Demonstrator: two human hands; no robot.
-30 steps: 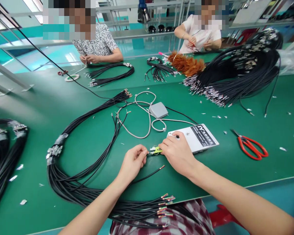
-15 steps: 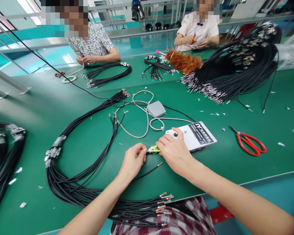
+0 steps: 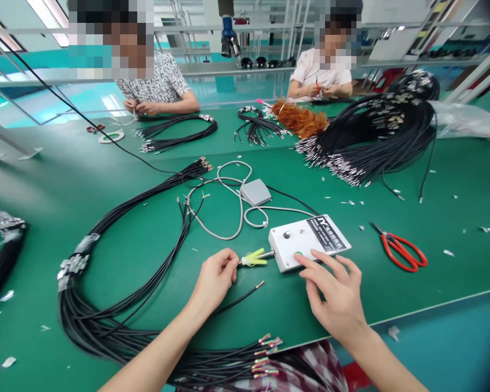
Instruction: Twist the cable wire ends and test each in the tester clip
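Cable, black, thin (image 3: 237,298): one loose length on the green desk (image 3: 453,272), bared copper tip near the white tester box (image 3: 310,247); its other end is pinched in the left hand (image 3: 214,280), fingertips closed together on it at the yellow-green clip (image 3: 253,257) that juts from the box's side.

Head view, handling: judged light, limp, smooth-jacketed; exposed strands fragile, so best gripped on the jacket just behind the stripped end.

Right hand (image 3: 338,296): fingers spread apart, holding nothing, forefinger on the box's green button.

Count: tester box, 1; grey pedal (image 3: 255,191), 1, with grey cord; red scissors (image 3: 402,250), 1; large looped cable bundle (image 3: 106,305), 1, ends fanned at the desk's near edge; further bundles at far left, far centre and far right; feather duster (image 3: 300,117), 1; other people seated opposite, 2
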